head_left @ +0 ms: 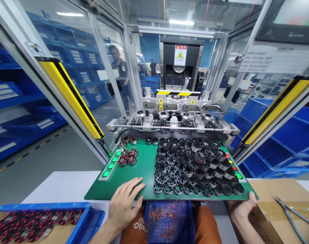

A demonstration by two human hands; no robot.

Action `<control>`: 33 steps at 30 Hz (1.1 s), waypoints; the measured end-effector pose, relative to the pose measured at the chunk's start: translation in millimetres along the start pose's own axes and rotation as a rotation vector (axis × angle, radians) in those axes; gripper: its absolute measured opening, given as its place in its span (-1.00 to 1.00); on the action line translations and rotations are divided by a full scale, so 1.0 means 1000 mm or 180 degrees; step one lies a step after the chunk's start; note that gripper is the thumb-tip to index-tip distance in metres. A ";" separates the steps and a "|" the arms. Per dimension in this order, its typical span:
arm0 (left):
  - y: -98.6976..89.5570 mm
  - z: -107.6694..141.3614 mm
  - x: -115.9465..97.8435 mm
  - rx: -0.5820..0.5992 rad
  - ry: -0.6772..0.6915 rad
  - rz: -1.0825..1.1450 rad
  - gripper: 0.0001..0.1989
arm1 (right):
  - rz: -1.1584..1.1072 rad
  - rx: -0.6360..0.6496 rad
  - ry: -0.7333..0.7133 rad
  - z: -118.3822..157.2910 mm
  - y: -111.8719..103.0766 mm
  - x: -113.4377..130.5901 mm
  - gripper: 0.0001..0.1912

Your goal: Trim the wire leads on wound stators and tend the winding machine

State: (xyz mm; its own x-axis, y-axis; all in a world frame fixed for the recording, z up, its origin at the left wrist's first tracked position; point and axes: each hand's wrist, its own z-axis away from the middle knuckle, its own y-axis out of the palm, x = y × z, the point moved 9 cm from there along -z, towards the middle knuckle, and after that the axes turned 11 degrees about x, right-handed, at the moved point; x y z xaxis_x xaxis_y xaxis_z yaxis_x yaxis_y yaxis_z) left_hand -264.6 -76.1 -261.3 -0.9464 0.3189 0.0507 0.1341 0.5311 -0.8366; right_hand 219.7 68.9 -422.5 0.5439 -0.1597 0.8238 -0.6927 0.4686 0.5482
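My left hand [127,198] lies with spread fingers on the front edge of the green mat [146,173]. At the mat's front right corner is my right hand [243,206], its thumb at the edge; its other fingers are hidden. Many black-lined metal rings [179,169] stand in packed rows on the mat's right half, some stacked on others. Several copper-wound rings [128,158] sit at the back left of the mat. Behind the mat, a machine [173,118] holds more rings on its round fixtures.
A blue tray [87,217] of red-wound rings stands at the front left. Pliers [289,213] lie on cardboard [284,189] at right. Yellow-black bars [73,98] flank the machine. A blue bin [169,223] sits between the knees. People [153,67] are in the background.
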 end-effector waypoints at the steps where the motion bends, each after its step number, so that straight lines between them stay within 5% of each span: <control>1: 0.000 0.000 0.000 -0.0005 -0.0011 0.0005 -0.72 | 0.0016 0.0008 -0.0001 0.000 -0.001 0.000 -0.18; 33: 0.002 0.003 0.002 0.0084 -0.0074 0.0046 -0.71 | -0.0085 0.0031 -0.0114 0.001 0.002 0.004 -0.19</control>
State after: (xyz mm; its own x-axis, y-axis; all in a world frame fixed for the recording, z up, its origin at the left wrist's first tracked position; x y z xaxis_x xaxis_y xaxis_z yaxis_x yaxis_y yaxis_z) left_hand -267.4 -76.1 -264.5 -0.9511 0.3079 0.0260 0.1404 0.5056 -0.8513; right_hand 220.2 68.8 -417.6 0.5450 -0.2031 0.8135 -0.6829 0.4555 0.5712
